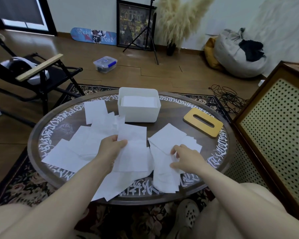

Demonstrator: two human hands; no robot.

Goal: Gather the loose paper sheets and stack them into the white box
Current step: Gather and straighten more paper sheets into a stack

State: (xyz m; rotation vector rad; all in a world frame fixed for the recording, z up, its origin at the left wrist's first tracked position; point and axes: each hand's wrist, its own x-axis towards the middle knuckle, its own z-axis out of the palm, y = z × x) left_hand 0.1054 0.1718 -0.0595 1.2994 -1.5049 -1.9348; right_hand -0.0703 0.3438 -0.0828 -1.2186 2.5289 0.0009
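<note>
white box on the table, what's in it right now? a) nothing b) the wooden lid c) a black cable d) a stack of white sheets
d: the white box is open and flat white sheets lie stacked inside it, while the wooden lid lies apart on the table to its right.

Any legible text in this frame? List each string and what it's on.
"Reign of Dead": on the blue skateboard deck leaning against the far wall.
White calligraphic script around the round table rim: stylised, not readable.
Framed picture on the floor: yellow sign-like patches, too blurred to read.
Loose paper sheets, white box, wooden tissue-box lid: no text visible.
</note>
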